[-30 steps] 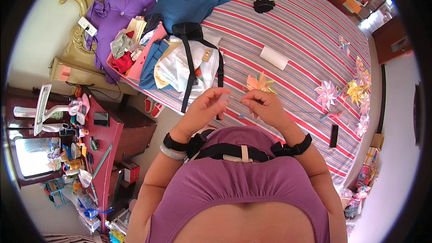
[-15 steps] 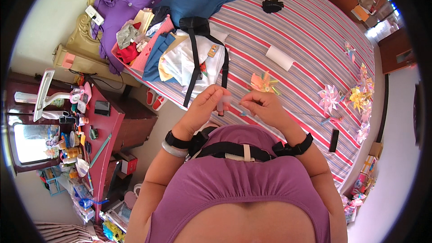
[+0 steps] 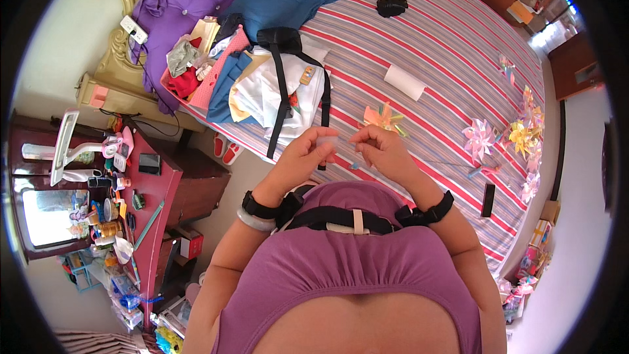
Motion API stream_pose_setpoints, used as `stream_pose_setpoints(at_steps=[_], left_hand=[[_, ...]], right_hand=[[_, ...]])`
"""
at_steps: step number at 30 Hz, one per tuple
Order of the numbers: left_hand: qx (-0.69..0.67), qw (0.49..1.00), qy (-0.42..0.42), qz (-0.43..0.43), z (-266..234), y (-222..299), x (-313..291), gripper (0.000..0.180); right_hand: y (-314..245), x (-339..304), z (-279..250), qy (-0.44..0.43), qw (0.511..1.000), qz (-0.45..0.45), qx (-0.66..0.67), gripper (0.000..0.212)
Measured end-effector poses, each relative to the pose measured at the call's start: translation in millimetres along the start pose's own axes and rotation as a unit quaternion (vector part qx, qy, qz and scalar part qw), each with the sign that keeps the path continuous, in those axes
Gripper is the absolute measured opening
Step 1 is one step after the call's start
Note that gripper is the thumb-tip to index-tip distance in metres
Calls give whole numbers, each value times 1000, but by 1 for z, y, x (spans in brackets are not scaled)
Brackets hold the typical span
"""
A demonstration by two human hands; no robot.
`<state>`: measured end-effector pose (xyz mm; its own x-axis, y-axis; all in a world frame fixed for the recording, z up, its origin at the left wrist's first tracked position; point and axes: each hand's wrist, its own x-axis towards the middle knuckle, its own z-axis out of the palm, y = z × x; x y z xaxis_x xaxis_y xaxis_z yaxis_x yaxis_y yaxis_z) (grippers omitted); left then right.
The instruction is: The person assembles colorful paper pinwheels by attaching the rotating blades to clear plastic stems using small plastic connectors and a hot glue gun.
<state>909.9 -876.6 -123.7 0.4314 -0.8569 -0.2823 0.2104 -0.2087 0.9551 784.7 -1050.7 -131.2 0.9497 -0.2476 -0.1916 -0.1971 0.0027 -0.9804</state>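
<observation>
Left hand [image 3: 305,154]: pinching, I see, a small translucent piece [image 3: 328,139].
Right hand [image 3: 382,151]: fingertips nearly together; whether gripping anything, I cannot tell.
Orange pinwheel [image 3: 378,117]: just beyond the right hand.
Translucent piece: between both hands; probably light, slippery; I'd hold its edges.

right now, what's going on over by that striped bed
A person's left hand holds a small pale piece. The right hand is raised just beside it, fingers curled; whether it holds anything is unclear. An orange pinwheel lies beyond them on the striped bed, with a white roll farther off and more pinwheels to the right.
</observation>
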Motion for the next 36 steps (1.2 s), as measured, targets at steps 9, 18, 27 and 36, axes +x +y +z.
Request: stream_pose_setpoints(at_steps=[9,18,27,36], left_hand=[[-25,999,-39,7,1,-3,3,28],[-3,1000,-14,-4,-2,-5,3,30],[103,981,154,50,-10,-10,4,26],[373,895,171,176,12,11,-6,27]], right_hand=[[-10,1,6,-13,998,48,22,10],[-12,0,4,-20,999,43,1,10],[-6,1,1,23,999,43,4,11],[-11,-1,4,12,999,39,-8,11]])
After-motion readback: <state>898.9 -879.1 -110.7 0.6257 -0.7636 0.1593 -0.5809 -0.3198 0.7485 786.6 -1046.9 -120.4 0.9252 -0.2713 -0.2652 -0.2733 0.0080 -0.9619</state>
